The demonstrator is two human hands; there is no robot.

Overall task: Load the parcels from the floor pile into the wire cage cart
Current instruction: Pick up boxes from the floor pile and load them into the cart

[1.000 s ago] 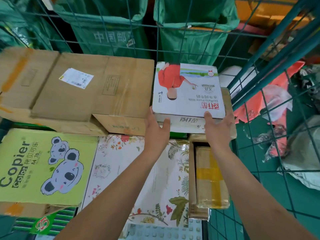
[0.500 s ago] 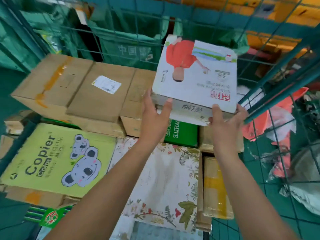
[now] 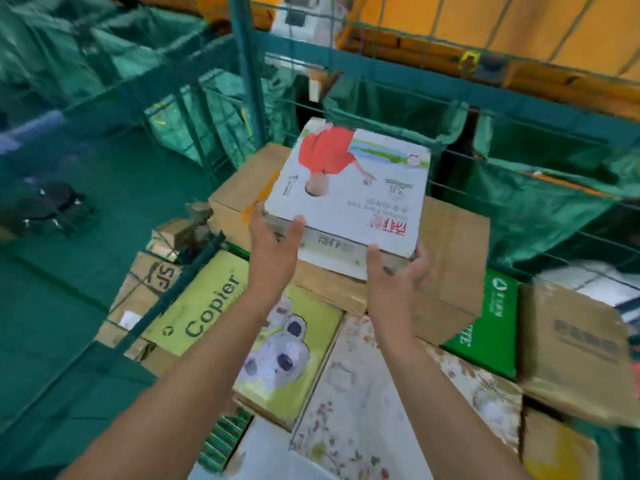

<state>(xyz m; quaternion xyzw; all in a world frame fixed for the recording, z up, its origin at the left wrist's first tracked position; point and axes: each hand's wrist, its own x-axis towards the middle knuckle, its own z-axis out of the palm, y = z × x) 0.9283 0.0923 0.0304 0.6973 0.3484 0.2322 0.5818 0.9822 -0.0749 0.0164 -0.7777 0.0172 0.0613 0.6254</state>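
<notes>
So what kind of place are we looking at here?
Probably a parcel sorting depot: a green wire cage cart stacked with cardboard boxes, green sacks hanging behind, and two hands lifting a milk carton box.

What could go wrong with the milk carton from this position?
1. The milk carton is held only at its near edge by the left hand and right hand; with its far end tilted up and unsupported, it could slip or tip.
2. It is over the big brown box, which sits stacked on other parcels, so a hard set-down might shift that box.
3. The frame is blurred, so whether the carton already rests on the box cannot be told.
</notes>
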